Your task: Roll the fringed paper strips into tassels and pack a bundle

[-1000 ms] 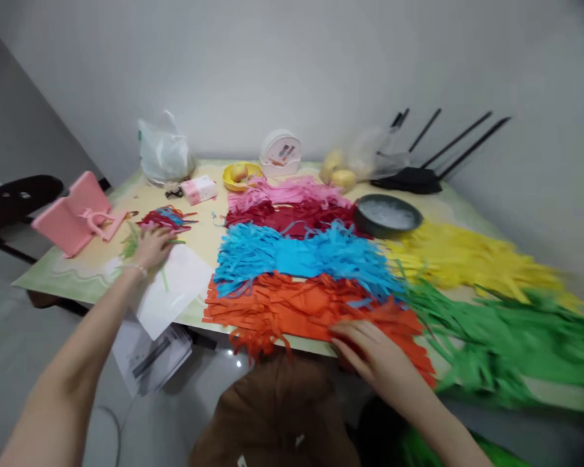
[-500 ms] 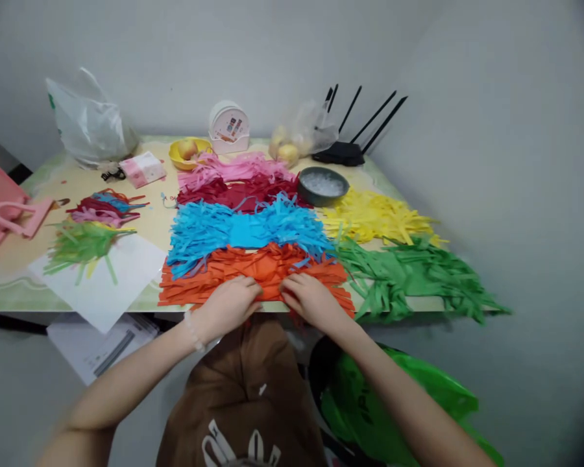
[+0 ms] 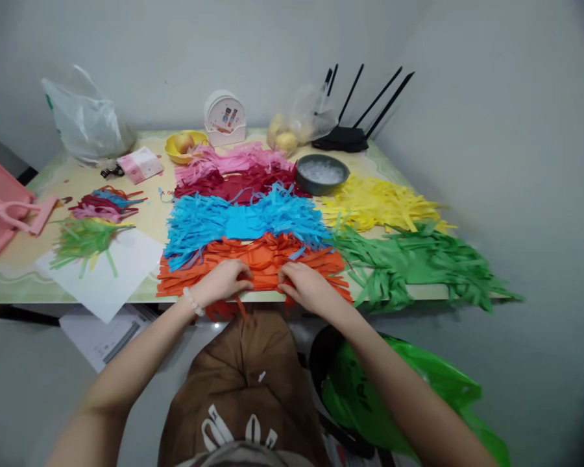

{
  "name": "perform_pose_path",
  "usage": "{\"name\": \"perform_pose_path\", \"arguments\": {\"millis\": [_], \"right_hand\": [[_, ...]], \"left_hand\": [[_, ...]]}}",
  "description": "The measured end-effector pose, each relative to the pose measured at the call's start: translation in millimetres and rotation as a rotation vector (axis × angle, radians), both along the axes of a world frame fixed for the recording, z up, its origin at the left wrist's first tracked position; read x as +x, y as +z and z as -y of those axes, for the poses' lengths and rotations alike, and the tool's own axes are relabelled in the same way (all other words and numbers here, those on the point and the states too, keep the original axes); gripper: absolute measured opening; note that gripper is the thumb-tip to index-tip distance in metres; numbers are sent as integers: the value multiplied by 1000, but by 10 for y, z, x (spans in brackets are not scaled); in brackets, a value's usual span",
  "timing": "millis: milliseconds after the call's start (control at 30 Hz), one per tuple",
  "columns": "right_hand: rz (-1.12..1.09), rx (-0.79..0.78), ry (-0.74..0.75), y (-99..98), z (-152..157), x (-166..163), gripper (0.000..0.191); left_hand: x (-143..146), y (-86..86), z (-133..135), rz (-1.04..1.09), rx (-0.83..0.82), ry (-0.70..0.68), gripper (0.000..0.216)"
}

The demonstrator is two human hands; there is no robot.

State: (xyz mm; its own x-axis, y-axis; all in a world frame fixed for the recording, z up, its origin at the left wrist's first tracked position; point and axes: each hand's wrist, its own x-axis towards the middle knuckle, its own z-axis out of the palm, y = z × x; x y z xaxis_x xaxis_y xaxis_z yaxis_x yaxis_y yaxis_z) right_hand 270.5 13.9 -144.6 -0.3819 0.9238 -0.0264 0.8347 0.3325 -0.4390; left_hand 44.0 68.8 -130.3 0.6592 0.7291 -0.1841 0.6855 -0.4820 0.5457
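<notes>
An orange fringed sheet [image 3: 265, 263] lies along the front edge of the table, some of its strands hanging over. My left hand [image 3: 226, 280] pinches its near edge, left of the middle. On the other side of the middle, my right hand [image 3: 302, 285] has thumb and fingers closed on that same edge. Just behind lies a blue fringed sheet [image 3: 246, 222], then a dark red one [image 3: 238, 188] and a pink one [image 3: 241, 157]. To the right are a green fringed sheet [image 3: 413, 266] and a yellow one [image 3: 379, 203].
A grey bowl [image 3: 322, 174] of clear pieces rests by the fringes, near a black router [image 3: 340, 138]. At left are small fringe bundles [image 3: 85, 240], white paper [image 3: 126, 259] and a pink plastic stand [image 3: 10, 207]. A green bag [image 3: 403, 389] sits below the table.
Both hands stay at the orange sheet's near edge; the left thumb now shows apart from the fingertips. More orange strands show hanging below the edge. The view has shifted slightly.
</notes>
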Motion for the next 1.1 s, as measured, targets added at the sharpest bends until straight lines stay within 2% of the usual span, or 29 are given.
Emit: {"name": "perform_pose_path", "arguments": {"millis": [400, 833, 1000, 1100], "right_hand": [[-18, -33, 8, -13, -45, 7, 7], [-3, -42, 12, 26, -43, 4, 9], [15, -35, 11, 23, -45, 4, 7], [25, -29, 10, 11, -47, 3, 6]], "left_hand": [[-10, 29, -37, 25, -38, -12, 14], [68, 96, 58, -57, 79, -3, 16], [158, 92, 94, -104, 133, 7, 31], [259, 87, 147, -138, 180, 20, 31]]}}
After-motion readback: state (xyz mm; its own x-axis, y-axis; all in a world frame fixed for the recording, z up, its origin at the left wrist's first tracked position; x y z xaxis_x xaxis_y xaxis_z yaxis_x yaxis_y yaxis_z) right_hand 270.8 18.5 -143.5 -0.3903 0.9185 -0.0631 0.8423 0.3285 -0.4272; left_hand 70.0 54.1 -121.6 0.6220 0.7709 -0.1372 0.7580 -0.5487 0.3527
